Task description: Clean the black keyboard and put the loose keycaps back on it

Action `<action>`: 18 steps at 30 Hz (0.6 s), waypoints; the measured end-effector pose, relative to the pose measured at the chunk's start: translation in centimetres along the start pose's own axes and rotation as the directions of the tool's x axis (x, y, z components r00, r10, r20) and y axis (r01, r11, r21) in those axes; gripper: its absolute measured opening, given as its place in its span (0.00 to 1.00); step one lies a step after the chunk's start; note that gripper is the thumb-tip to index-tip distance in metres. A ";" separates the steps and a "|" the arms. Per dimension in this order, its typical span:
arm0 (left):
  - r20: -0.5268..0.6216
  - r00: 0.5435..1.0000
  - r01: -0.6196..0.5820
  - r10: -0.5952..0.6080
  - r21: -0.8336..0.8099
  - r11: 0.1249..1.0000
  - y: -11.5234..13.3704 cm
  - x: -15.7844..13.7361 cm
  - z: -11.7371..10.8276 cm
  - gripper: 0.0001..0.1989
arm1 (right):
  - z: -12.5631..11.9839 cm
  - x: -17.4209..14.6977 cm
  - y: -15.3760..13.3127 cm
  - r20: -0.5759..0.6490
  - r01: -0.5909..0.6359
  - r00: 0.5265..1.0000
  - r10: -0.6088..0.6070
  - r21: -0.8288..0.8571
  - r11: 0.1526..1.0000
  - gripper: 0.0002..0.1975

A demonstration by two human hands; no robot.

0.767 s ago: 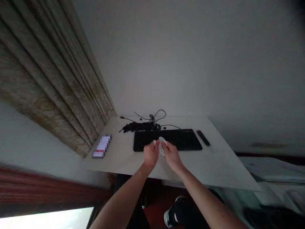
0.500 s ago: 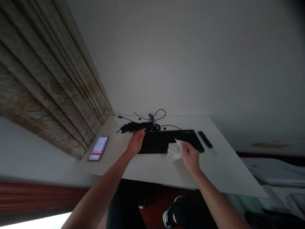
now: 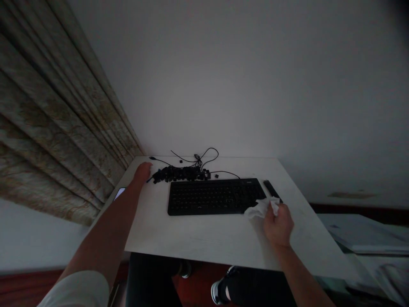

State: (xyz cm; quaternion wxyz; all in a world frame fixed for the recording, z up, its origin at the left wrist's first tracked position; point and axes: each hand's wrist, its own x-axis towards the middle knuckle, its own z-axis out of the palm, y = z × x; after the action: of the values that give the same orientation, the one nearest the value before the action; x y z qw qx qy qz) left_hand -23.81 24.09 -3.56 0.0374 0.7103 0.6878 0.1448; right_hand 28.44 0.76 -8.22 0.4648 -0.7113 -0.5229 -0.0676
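left arm (image 3: pixel 105 234): white short sleeve at shoulder; right arm (image 3: pixel 297 277): bare; foot (image 3: pixel 223 290): dark shoe, white trim

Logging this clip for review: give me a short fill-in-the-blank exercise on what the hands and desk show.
1. The right hand holds a crumpled white ____.
2. The left hand rests at the left end of the pile of loose black ____.
3. The keyboard lies on a white ____.
4. The tissue touches the keyboard's ____ end.

Missing words: tissue; keycaps; desk; right
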 end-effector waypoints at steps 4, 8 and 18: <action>-0.013 0.996 0.084 -0.083 0.090 0.992 0.5 0.5 -0.2 0.16 | 0.0 0.1 0.3 0.032 -0.013 0.999 0.014 -0.026 1.000 0.12; -0.018 0.992 0.127 -0.125 0.138 0.982 1.3 0.9 -0.5 0.22 | 0.1 0.4 -0.1 0.029 -0.029 0.999 0.031 -0.052 0.998 0.13; -0.095 0.980 0.176 -0.175 -0.005 0.984 4.2 -0.1 -2.2 0.28 | -0.2 2.5 -1.2 -0.023 -0.261 0.965 0.260 -0.012 0.965 0.16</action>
State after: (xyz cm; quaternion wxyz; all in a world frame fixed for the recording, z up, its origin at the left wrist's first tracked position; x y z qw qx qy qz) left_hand -20.29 23.48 -0.39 0.0160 0.6392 0.7491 0.1733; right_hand 28.67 2.37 -5.99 0.4696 -0.7766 -0.4196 -0.0173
